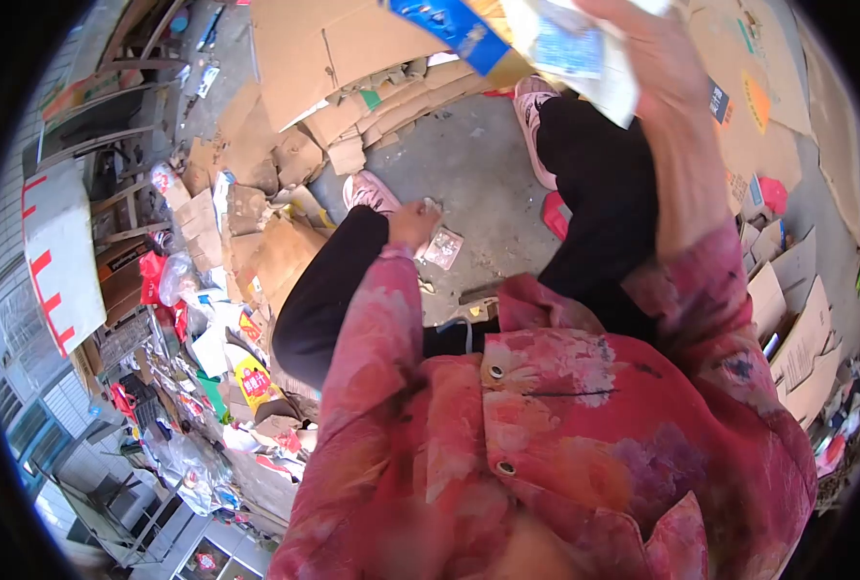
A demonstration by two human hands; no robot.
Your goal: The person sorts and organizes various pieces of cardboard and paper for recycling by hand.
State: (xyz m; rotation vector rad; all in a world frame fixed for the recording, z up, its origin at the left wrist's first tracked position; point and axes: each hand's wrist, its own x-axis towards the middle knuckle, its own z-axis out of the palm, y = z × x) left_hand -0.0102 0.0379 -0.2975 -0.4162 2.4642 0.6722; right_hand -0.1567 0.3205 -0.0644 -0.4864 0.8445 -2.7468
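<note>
while the right hand [657, 63] holds up a thin white packaging sheet with a pale blue printed panel [570, 48], its fingers appear pressed together on it, though the top of the view cuts part of them off. a sheet this light probably handles best gripped well in from the edge, with the wrist kept steady, so that it does not flap or crease; lifting it clear of the layered brown cardboard pile [328, 48] should keep its corners from snagging. the left hand [413, 226] is lowered near the pink lace-up shoe [370, 191], fingers curled rather than spread; i cannot tell whether they pinch anything. a small, pale reddish, square flat piece [443, 248] lies just beside it on the grey concrete floor [468, 174].

the white sheet is at the top of the view, above the bent right knee, tilted, one corner pointing down. its surface looks bright and slightly blurred, the print unreadable. a bright blue printed strip [454, 31] shows beside it; whether the two are joined is unclear.
</note>
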